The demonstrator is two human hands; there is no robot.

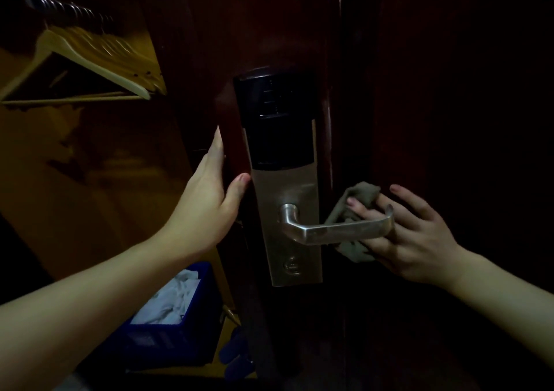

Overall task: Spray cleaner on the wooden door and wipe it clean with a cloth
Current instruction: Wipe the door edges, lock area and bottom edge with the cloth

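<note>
The dark wooden door (269, 25) fills the middle of the view, seen in dim light. A metal lock plate (287, 181) with a black card reader on top and a lever handle (338, 229) is mounted on it. My left hand (207, 199) grips the door's left edge, thumb on the front face beside the plate. My right hand (410, 235) holds a grey cloth (353, 208) bunched in its fingers, pressed against the door just behind the lever's end. No spray bottle is visible.
An open wardrobe at the left holds wooden hangers (93, 61) on a rail. A blue crate (177, 324) with white cloths sits on the floor below my left arm. Dark door frame (449, 91) lies to the right.
</note>
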